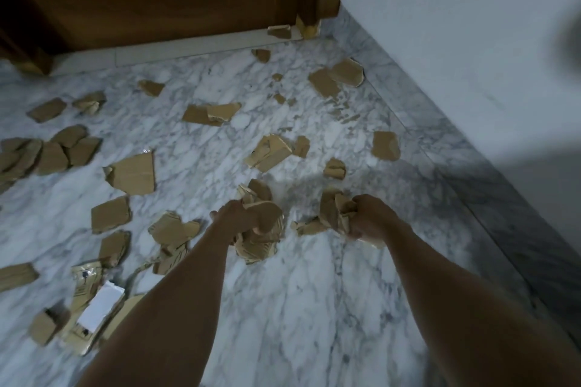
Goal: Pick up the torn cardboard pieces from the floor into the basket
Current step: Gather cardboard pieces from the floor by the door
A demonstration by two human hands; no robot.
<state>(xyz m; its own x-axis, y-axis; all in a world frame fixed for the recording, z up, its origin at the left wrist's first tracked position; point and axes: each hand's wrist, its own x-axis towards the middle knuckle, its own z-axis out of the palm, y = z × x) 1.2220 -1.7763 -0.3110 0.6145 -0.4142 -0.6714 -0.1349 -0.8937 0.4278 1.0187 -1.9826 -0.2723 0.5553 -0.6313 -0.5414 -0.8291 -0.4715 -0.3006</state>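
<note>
While both arms reach forward, left hand (pixel 234 217) and right hand (pixel 369 220) each clutch cardboard pieces (pixel 262 229).

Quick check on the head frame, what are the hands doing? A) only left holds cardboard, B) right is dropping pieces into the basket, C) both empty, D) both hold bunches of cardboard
D: the left hand grips a bunch of torn cardboard pieces and the right hand grips another bunch; no basket is in view.
</note>
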